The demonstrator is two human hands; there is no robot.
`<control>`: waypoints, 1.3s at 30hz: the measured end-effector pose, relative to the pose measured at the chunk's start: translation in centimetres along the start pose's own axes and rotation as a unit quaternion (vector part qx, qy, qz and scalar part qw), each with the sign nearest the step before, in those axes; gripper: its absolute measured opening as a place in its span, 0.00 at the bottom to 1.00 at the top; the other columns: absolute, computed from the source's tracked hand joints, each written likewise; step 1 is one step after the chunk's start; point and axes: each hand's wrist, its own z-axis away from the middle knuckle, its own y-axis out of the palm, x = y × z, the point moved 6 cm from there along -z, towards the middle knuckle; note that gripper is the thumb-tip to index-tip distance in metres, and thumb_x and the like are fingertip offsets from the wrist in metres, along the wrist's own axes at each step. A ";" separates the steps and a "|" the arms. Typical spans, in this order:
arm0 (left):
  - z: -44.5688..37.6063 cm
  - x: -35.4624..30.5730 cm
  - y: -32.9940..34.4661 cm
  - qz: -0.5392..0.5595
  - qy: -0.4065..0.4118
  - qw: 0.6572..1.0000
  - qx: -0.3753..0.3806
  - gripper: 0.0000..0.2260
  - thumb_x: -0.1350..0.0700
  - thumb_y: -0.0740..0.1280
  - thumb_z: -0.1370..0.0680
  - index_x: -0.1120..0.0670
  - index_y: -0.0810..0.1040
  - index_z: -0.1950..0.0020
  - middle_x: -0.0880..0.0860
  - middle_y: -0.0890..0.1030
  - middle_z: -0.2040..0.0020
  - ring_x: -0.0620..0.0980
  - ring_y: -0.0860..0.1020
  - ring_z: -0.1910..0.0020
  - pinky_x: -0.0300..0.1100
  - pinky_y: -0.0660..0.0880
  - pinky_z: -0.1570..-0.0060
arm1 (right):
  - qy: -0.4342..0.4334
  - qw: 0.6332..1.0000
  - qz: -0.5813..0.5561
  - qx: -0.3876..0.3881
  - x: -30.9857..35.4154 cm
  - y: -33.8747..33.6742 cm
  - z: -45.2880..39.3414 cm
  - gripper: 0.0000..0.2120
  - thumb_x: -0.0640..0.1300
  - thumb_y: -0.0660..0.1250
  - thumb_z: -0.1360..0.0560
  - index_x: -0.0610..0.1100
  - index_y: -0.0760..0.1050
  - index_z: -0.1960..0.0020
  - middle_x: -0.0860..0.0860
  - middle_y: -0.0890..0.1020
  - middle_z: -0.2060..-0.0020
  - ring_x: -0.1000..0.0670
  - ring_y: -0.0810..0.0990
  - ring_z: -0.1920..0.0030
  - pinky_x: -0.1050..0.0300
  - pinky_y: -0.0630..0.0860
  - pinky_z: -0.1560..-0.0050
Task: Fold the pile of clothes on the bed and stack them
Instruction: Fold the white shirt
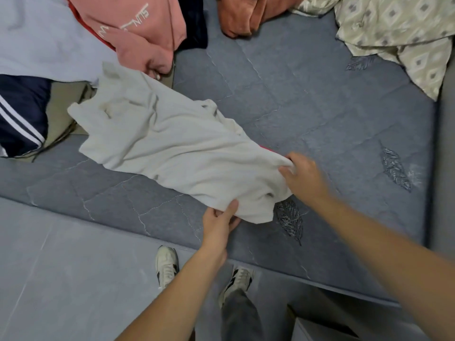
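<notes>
Bed [320,99]: grey quilted cover, leaf stitching, filling your view. Clothes pile at 10 to 12 o'clock: pale blue garment [37,40], pink sweatshirt [138,28], navy striped piece [19,114], orange garment [238,16]. Patterned sheet [398,33] at 2 o'clock. White T-shirt [172,143]: rumpled, centre of bed. Your left hand [219,225] pinches its near hem; your right hand [302,175] has its grip closed on the edge at 3 o'clock.

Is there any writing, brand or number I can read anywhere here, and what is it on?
White embroidered lettering on the pink garment: seen upside down and partly folded under, too unclear to read with confidence.
No other words, labels or numbers show on the clothes, the bed or the shoes.
</notes>
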 end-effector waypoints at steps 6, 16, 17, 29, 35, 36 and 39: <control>-2.1 -4.2 -5.6 0.020 0.002 0.999 -0.039 0.09 0.56 0.73 0.19 0.58 0.76 0.45 0.64 0.83 0.37 0.59 0.82 0.37 0.55 0.78 0.33 | -0.045 0.998 0.019 0.033 6.8 1.8 -1.4 0.23 0.44 0.70 0.28 0.47 0.73 0.33 0.50 0.77 0.44 0.45 0.74 0.41 0.45 0.70 0.37; -6.7 -14.1 -13.8 0.053 0.054 0.991 -0.109 0.21 0.50 0.70 0.18 0.61 0.74 0.30 0.59 0.81 0.33 0.57 0.80 0.34 0.53 0.76 0.31 | -0.154 0.985 -0.002 0.079 21.6 7.2 -6.2 0.28 0.45 0.71 0.24 0.44 0.69 0.26 0.48 0.74 0.30 0.44 0.71 0.30 0.46 0.67 0.27; -7.3 -15.1 -14.6 0.054 0.060 0.990 -0.112 0.18 0.50 0.70 0.17 0.59 0.75 0.33 0.58 0.82 0.34 0.57 0.80 0.34 0.53 0.77 0.31 | -0.160 0.984 0.002 0.082 23.1 8.1 -6.8 0.29 0.47 0.71 0.23 0.44 0.68 0.25 0.48 0.73 0.29 0.45 0.70 0.30 0.48 0.66 0.27; -12.9 -23.4 -21.0 0.078 0.084 0.984 -0.137 0.20 0.58 0.78 0.24 0.59 0.80 0.34 0.54 0.85 0.40 0.55 0.83 0.40 0.53 0.80 0.37 | -0.082 0.993 -0.036 0.074 34.0 13.2 -16.9 0.50 0.59 0.77 0.30 0.48 0.54 0.18 0.46 0.66 0.22 0.38 0.66 0.25 0.39 0.67 0.28; -13.8 -24.1 -21.4 0.044 0.084 0.989 -0.114 0.12 0.59 0.74 0.20 0.55 0.81 0.37 0.53 0.85 0.40 0.55 0.82 0.39 0.56 0.77 0.33 | -0.037 0.992 0.038 0.118 34.2 13.8 -19.0 0.30 0.58 0.76 0.28 0.45 0.74 0.32 0.44 0.81 0.38 0.37 0.76 0.35 0.41 0.74 0.37; -13.7 -24.2 -21.5 0.042 0.088 0.989 -0.110 0.11 0.58 0.73 0.20 0.54 0.81 0.38 0.53 0.85 0.39 0.55 0.82 0.39 0.56 0.77 0.32 | -0.041 0.992 0.018 0.118 34.3 13.7 -19.1 0.25 0.56 0.75 0.27 0.45 0.76 0.35 0.44 0.82 0.40 0.38 0.77 0.36 0.41 0.75 0.38; -13.5 -24.9 -21.4 0.046 0.110 0.988 -0.093 0.11 0.58 0.71 0.18 0.53 0.80 0.36 0.52 0.85 0.39 0.54 0.82 0.38 0.54 0.77 0.33 | -0.071 0.991 -0.045 0.107 34.9 13.2 -18.8 0.14 0.53 0.73 0.24 0.44 0.82 0.44 0.46 0.85 0.48 0.40 0.81 0.43 0.43 0.78 0.44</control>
